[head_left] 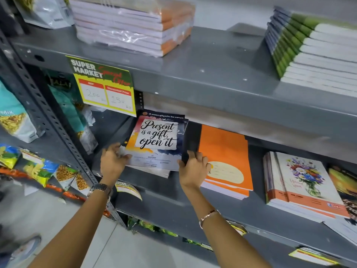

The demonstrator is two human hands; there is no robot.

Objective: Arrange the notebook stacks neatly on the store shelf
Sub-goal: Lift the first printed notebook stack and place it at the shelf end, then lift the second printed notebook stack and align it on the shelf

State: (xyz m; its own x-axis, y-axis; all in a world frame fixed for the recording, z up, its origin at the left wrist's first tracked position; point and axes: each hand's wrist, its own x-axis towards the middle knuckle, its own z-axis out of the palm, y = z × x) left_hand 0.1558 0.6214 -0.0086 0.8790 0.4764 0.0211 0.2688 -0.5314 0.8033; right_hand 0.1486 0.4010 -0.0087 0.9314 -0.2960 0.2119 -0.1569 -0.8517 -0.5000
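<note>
notebook stack (154,144) skewed, lettered cover, left hand (113,162) right hand (193,169) gripping edges

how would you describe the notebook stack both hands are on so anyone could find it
On the grey metal shelf's middle tier, look below the yellow price sign. The stack sits left of the plain orange notebooks; its cover alone reads "Present is a gift, open it".

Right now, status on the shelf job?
Left hand and right hand each gripping a side of the "Present is a gift" stack. Stack sits crooked. Orange stack close at right.
</note>
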